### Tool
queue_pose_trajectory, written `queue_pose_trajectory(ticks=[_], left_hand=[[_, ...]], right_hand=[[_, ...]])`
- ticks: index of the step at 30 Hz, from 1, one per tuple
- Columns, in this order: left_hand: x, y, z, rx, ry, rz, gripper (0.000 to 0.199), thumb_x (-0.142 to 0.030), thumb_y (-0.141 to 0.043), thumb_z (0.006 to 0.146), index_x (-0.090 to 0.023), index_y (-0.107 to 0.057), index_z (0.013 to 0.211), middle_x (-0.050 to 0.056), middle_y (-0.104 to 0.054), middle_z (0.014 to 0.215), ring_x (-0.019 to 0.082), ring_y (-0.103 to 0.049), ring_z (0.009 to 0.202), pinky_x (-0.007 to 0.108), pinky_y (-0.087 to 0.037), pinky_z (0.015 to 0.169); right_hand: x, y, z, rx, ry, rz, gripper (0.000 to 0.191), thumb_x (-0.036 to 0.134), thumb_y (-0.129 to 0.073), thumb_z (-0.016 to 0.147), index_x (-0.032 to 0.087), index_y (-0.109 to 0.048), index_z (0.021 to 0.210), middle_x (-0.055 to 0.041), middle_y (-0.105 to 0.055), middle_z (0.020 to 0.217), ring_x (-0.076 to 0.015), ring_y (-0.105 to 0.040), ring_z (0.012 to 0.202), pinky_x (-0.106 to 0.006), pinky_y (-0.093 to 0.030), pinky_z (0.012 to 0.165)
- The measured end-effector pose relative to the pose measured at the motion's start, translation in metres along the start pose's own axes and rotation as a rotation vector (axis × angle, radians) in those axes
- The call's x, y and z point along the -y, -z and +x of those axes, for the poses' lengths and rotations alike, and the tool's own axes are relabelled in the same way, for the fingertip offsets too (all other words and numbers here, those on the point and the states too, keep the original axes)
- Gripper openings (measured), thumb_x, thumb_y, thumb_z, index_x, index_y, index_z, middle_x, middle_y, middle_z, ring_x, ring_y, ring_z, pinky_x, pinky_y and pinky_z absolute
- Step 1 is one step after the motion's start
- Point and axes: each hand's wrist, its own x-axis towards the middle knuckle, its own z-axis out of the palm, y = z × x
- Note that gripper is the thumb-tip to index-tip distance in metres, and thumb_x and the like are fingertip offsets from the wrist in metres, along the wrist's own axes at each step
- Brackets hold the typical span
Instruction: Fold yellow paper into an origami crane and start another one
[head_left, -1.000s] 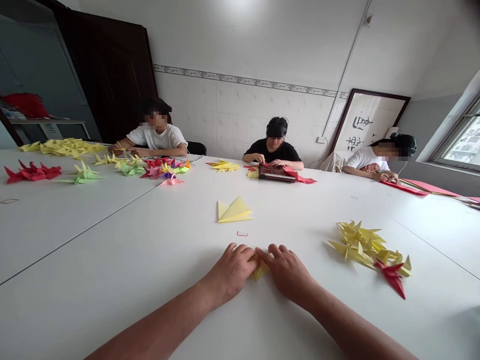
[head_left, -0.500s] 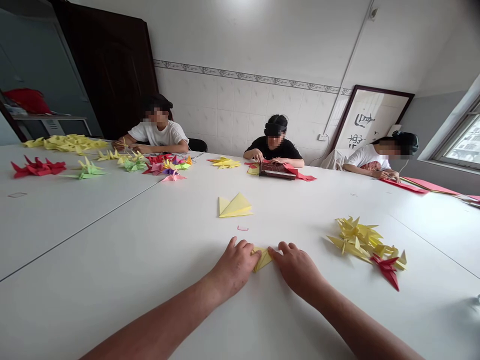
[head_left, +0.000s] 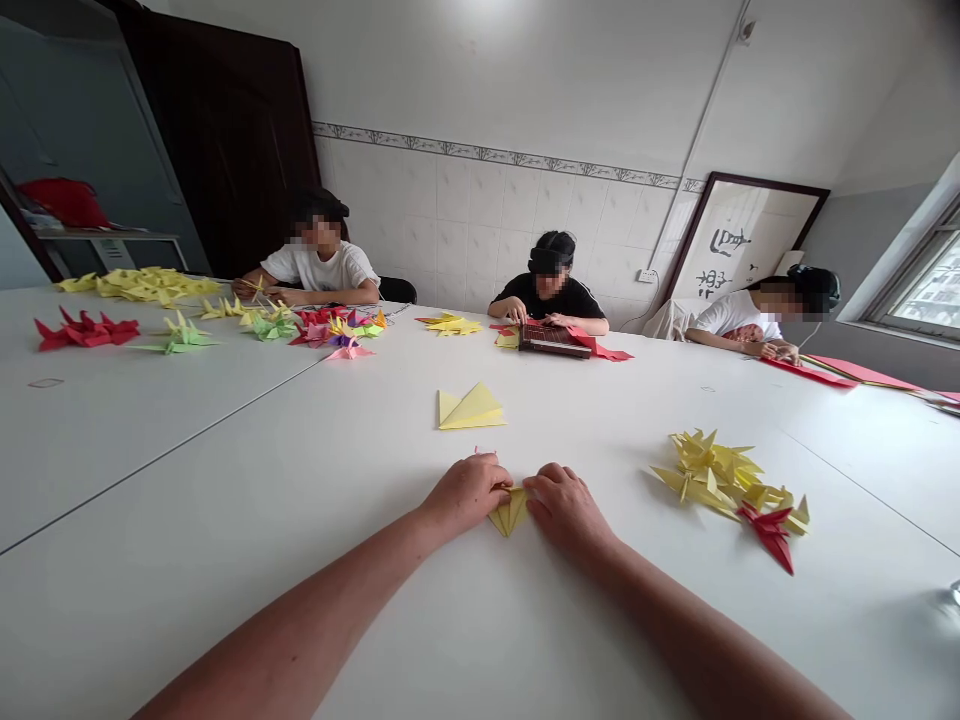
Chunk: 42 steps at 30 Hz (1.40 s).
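Observation:
Between my hands lies a small folded yellow origami paper (head_left: 508, 516), its narrow point toward me and crease lines fanning down it. My left hand (head_left: 469, 492) grips its upper left edge with thumb and curled fingers. From the other side my right hand (head_left: 566, 505) pinches the upper right edge, fingers bent; its fingertips are partly hidden. Just beyond them rests another folded yellow paper (head_left: 471, 408), flat on the white table (head_left: 360, 480). A small red mark on the tabletop is partly covered by my left hand.
On the right is a pile of yellow paper cranes (head_left: 720, 470) with a red crane (head_left: 770, 535) at its near side. Farther left lie red cranes (head_left: 86, 330), a green crane (head_left: 180, 335) and a yellow heap (head_left: 142, 285). Three people sit across the table, a paper cutter (head_left: 553, 340) before one.
Both hands have shifted slightly away from me and left. The yellow paper between them has turned, its point now facing me, and my left fingers have curled in.

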Motion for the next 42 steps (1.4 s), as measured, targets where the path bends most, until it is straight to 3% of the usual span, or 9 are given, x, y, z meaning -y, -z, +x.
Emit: queue_pose_trajectory(ticks=[9, 14, 18, 22, 26, 30, 34, 38, 42], left_hand=[[0.021, -0.003, 0.022, -0.138, 0.188, -0.107, 0.024, -0.029, -0.043, 0.084, -0.019, -0.047, 0.063, -0.005, -0.042, 0.057, 0.011, -0.038, 0.052, 0.022, -0.025, 0.048], [0.025, -0.003, 0.026, -0.176, 0.272, -0.564, 0.024, -0.04, -0.054, 0.08, -0.018, -0.055, 0.071, -0.001, -0.055, 0.068, 0.013, -0.05, 0.062, 0.022, -0.038, 0.056], [0.028, 0.0, 0.028, -0.147, 0.361, -0.739, 0.025, -0.042, -0.06, 0.076, -0.019, -0.06, 0.087, -0.001, -0.06, 0.069, 0.014, -0.055, 0.064, 0.024, -0.042, 0.058], [0.029, -0.002, 0.027, -0.163, 0.407, -0.72, 0.029, -0.041, -0.058, 0.078, -0.021, -0.059, 0.099, -0.004, -0.058, 0.064, 0.012, -0.052, 0.057, 0.023, -0.041, 0.055], [0.025, -0.005, 0.025, -0.186, 0.389, -0.691, 0.03, -0.04, -0.054, 0.081, -0.02, -0.059, 0.103, -0.003, -0.06, 0.066, 0.013, -0.054, 0.06, 0.024, -0.043, 0.059], [0.023, -0.006, 0.023, -0.203, 0.373, -0.632, 0.029, -0.04, -0.052, 0.083, -0.021, -0.061, 0.104, -0.001, -0.063, 0.075, 0.015, -0.057, 0.069, 0.025, -0.045, 0.063], [0.02, -0.007, 0.021, -0.176, 0.385, -0.596, 0.029, -0.04, -0.05, 0.085, -0.022, -0.061, 0.104, 0.0, -0.064, 0.077, 0.015, -0.058, 0.071, 0.025, -0.046, 0.062], [0.016, -0.007, 0.02, -0.183, 0.372, -0.559, 0.03, -0.042, -0.049, 0.085, -0.021, -0.063, 0.102, 0.003, -0.068, 0.095, 0.019, -0.061, 0.085, 0.028, -0.049, 0.07], [0.015, -0.007, 0.019, -0.213, 0.343, -0.502, 0.028, -0.039, -0.048, 0.085, -0.021, -0.064, 0.1, 0.004, -0.068, 0.103, 0.02, -0.061, 0.096, 0.031, -0.048, 0.081]], right_hand=[[-0.001, -0.01, 0.044, -0.082, -0.06, 0.26, 0.031, 0.019, -0.042, 0.088, 0.02, -0.054, 0.116, -0.005, -0.062, 0.101, -0.0142, -0.058, 0.089, -0.025, -0.045, 0.076], [-0.004, -0.022, 0.045, -0.164, -0.085, 0.51, 0.021, 0.027, -0.045, 0.085, 0.024, -0.05, 0.105, 0.001, -0.061, 0.091, -0.0121, -0.055, 0.069, -0.024, -0.045, 0.062], [-0.006, -0.025, 0.043, -0.164, 0.014, 0.465, 0.016, 0.019, -0.046, 0.081, 0.023, -0.053, 0.095, -0.0014, -0.06, 0.093, -0.0137, -0.055, 0.072, -0.025, -0.044, 0.063], [-0.005, -0.025, 0.041, -0.291, 0.151, 0.347, 0.015, 0.022, -0.051, 0.082, 0.021, -0.054, 0.097, -0.0073, -0.056, 0.099, -0.0189, -0.056, 0.085, -0.031, -0.046, 0.073], [0.002, -0.026, 0.035, -0.302, 0.084, 0.306, 0.034, 0.024, -0.065, 0.072, 0.021, -0.051, 0.102, -0.0064, -0.056, 0.094, -0.0215, -0.055, 0.083, -0.035, -0.047, 0.074], [0.006, -0.028, 0.03, -0.266, 0.008, 0.312, 0.037, 0.02, -0.064, 0.071, 0.021, -0.05, 0.105, -0.0046, -0.056, 0.092, -0.0201, -0.055, 0.083, -0.035, -0.046, 0.076], [0.004, -0.025, 0.029, -0.319, 0.084, 0.22, 0.041, 0.018, -0.062, 0.071, 0.022, -0.053, 0.111, -0.0069, -0.054, 0.099, -0.0223, -0.052, 0.091, -0.037, -0.042, 0.081], [0.005, -0.019, 0.027, -0.326, 0.203, 0.146, 0.03, 0.023, -0.061, 0.076, 0.025, -0.061, 0.106, -0.0069, -0.053, 0.097, -0.0219, -0.049, 0.089, -0.036, -0.039, 0.081], [0.008, -0.019, 0.027, -0.291, 0.164, 0.145, 0.019, 0.024, -0.062, 0.076, 0.022, -0.062, 0.095, -0.0047, -0.055, 0.086, -0.0201, -0.049, 0.079, -0.035, -0.039, 0.075]])
